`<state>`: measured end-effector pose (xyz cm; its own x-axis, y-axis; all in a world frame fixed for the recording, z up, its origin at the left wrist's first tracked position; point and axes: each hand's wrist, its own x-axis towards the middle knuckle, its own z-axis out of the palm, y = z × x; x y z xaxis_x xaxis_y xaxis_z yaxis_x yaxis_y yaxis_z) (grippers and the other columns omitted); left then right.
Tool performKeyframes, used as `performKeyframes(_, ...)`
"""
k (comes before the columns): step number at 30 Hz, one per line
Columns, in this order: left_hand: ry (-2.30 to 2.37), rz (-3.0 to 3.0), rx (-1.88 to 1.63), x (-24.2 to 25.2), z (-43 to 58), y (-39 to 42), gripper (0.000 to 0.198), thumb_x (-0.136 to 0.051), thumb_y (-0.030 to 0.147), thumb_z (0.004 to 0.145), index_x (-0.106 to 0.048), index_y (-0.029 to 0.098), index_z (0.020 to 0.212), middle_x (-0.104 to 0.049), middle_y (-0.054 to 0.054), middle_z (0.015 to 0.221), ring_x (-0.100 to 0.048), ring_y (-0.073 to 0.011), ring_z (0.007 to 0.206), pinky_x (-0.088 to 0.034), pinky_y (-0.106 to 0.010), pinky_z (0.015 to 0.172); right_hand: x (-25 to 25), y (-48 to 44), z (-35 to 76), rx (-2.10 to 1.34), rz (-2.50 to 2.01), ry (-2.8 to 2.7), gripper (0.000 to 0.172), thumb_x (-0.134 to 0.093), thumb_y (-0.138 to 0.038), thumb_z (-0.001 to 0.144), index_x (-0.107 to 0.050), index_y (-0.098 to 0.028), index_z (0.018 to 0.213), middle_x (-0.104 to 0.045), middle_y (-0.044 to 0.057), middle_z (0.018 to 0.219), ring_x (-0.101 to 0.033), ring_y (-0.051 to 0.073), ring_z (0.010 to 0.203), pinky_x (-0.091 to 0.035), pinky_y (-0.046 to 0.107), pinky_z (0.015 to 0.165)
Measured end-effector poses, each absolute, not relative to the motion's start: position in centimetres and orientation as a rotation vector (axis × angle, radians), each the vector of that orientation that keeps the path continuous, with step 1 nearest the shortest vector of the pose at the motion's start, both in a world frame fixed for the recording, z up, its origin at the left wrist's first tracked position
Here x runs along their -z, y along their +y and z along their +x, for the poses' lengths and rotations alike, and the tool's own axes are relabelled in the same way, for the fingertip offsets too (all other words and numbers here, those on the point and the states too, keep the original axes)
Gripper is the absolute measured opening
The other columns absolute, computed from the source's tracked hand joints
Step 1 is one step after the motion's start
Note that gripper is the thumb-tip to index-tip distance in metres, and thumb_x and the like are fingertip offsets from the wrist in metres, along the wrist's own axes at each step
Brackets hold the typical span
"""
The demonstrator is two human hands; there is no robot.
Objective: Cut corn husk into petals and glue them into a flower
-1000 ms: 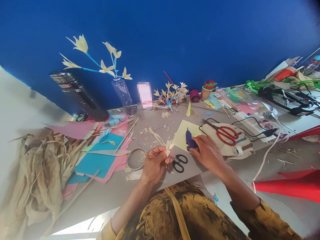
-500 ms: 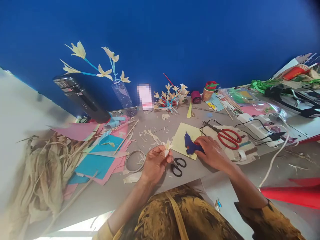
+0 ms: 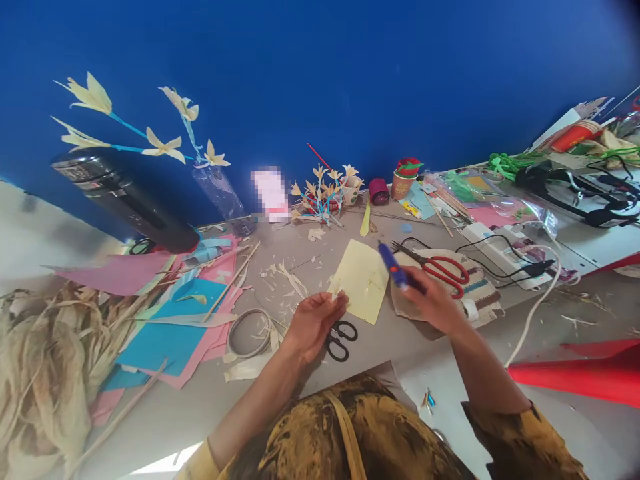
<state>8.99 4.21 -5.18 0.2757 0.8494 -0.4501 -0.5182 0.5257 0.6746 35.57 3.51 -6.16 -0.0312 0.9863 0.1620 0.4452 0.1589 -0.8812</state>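
Note:
My left hand (image 3: pixel 316 321) pinches a small cream flower (image 3: pixel 336 287), mostly hidden by the fingers. Over the table to the right, my right hand (image 3: pixel 431 299) is wrapped round a blue glue gun (image 3: pixel 393 265), its nozzle pointing up and away from me. Between the hands lies a pale yellow sheet (image 3: pixel 357 273) with a few marks of glue or scraps on it. Black-handled scissors (image 3: pixel 341 340) rest just below my left hand, their blades hidden. Red-handled scissors (image 3: pixel 447 270) lie on a folded cloth (image 3: pixel 483 293) beyond my right hand.
Finished flowers on blue stems stand in a clear bottle (image 3: pixel 220 193) beside a black flask (image 3: pixel 130 207). A tape ring (image 3: pixel 250 333), blue paper (image 3: pixel 173 333) and dried husks (image 3: pixel 40 373) lie to the left. A power strip (image 3: pixel 500 257) with cables sits right.
My right hand has lifted the glue gun off the yellow sheet and turned it. The flower in my left hand is tilted and more covered now. The view has shifted slightly.

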Motion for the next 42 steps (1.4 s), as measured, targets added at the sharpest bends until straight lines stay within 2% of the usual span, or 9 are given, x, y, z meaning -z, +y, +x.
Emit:
performKeyframes(2, 0.872, 0.440, -0.955, 5.1, 8.9, 4.2, 0.035, -0.093, 0.026, 0.058, -0.063, 0.012, 0.069, -0.076, -0.015, 0.103, -0.072, -0.0236, 0.102, -0.053, -0.035, 0.097, 6.0, 3.5, 36.6, -0.880, -1.281, -1.317, 0.035, -0.055, -0.047, 0.094, -0.065, -0.021, 0.116, -0.069, 0.008, 0.102, -0.064, 0.020, 0.078, -0.054, 0.033, 0.067)
performKeyframes(5, 0.858, 0.442, -0.992, 4.9, 8.9, 4.1, 0.035, -0.092, 0.027, 0.060, -0.063, 0.012, 0.072, -0.076, -0.014, 0.101, -0.073, -0.0221, 0.095, -0.056, -0.035, 0.090, 5.5, 2.8, 37.4, -0.903, -1.118, -1.155, 0.039, -0.052, -0.053, 0.095, -0.067, -0.022, 0.115, -0.069, 0.009, 0.107, -0.065, 0.020, 0.079, -0.055, 0.033, 0.066)
performKeyframes(9, 0.897, 0.536, -1.122, 4.3, 9.2, 3.7, 0.035, -0.090, 0.032, 0.062, -0.063, 0.014, 0.075, -0.076, -0.007, 0.080, -0.070, -0.0142, 0.063, -0.057, -0.029, 0.069, 4.4, 1.0, 37.3, -1.059, -1.072, -1.475, 0.042, -0.059, -0.053, 0.093, -0.067, -0.021, 0.119, -0.071, 0.013, 0.107, -0.069, 0.026, 0.094, -0.058, 0.037, 0.076)
performKeyframes(12, 0.943, 0.613, -1.217, 3.8, 9.3, 3.6, 0.033, -0.087, 0.035, 0.064, -0.063, 0.014, 0.073, -0.075, -0.004, 0.073, -0.064, -0.0112, 0.054, -0.054, -0.028, 0.063, 3.3, 0.4, 36.3, -1.110, -0.957, -1.844, 0.041, -0.062, -0.051, 0.091, -0.066, -0.022, 0.120, -0.072, 0.013, 0.103, -0.070, 0.027, 0.096, -0.058, 0.038, 0.079)
performKeyframes(19, 1.009, 0.745, -1.295, 3.8, 9.2, 3.5, 0.021, -0.080, 0.030, 0.072, -0.065, 0.016, 0.072, -0.074, -0.004, 0.072, -0.060, -0.0095, 0.053, -0.049, -0.025, 0.064, 1.4, 1.5, 33.8, -1.015, -0.751, -2.134, 0.044, -0.046, -0.057, 0.098, -0.066, -0.019, 0.107, -0.069, 0.012, 0.095, -0.065, 0.021, 0.082, -0.054, 0.033, 0.074)
performKeyframes(24, 1.075, 0.854, -1.287, 4.0, 9.1, 3.3, 0.014, -0.074, 0.029, 0.078, -0.067, 0.017, 0.075, -0.066, 0.000, 0.057, -0.059, -0.0126, 0.055, -0.048, -0.025, 0.062, 1.0, 1.7, 33.5, -1.014, -0.752, -2.149, 0.045, -0.045, -0.059, 0.097, -0.064, -0.019, 0.105, -0.066, 0.010, 0.090, -0.063, 0.022, 0.082, -0.052, 0.035, 0.073)
performKeyframes(31, 1.093, 0.917, -1.278, 4.0, 9.4, 3.1, 0.012, -0.073, 0.028, 0.078, -0.068, 0.018, 0.075, -0.065, 0.001, 0.056, -0.059, -0.0126, 0.055, -0.048, -0.024, 0.060, 1.4, 1.9, 33.3, -0.981, -0.746, -2.179, 0.047, -0.042, -0.061, 0.097, -0.062, -0.019, 0.101, -0.064, 0.011, 0.090, -0.059, 0.024, 0.083, -0.050, 0.039, 0.077)
performKeyframes(38, 1.144, 0.903, -1.273, 4.1, 9.3, 3.3, 0.012, -0.072, 0.029, 0.079, -0.068, 0.018, 0.076, -0.067, -0.001, 0.057, -0.063, -0.0153, 0.062, -0.049, -0.027, 0.069, 0.4, 1.6, 33.4, -1.112, -0.736, -2.194, 0.044, -0.041, -0.060, 0.098, -0.062, -0.021, 0.098, -0.065, 0.011, 0.089, -0.061, 0.025, 0.084, -0.049, 0.039, 0.075)
performKeyframes(42, 1.139, 0.938, -1.275, 3.8, 9.3, 3.1, 0.013, -0.072, 0.028, 0.079, -0.067, 0.017, 0.075, -0.066, 0.000, 0.055, -0.059, -0.0135, 0.057, -0.048, -0.027, 0.068, 0.5, 1.6, 33.2, -1.035, -0.732, -2.161, 0.044, -0.042, -0.060, 0.098, -0.062, -0.021, 0.097, -0.064, 0.009, 0.086, -0.060, 0.023, 0.080, -0.048, 0.036, 0.070)
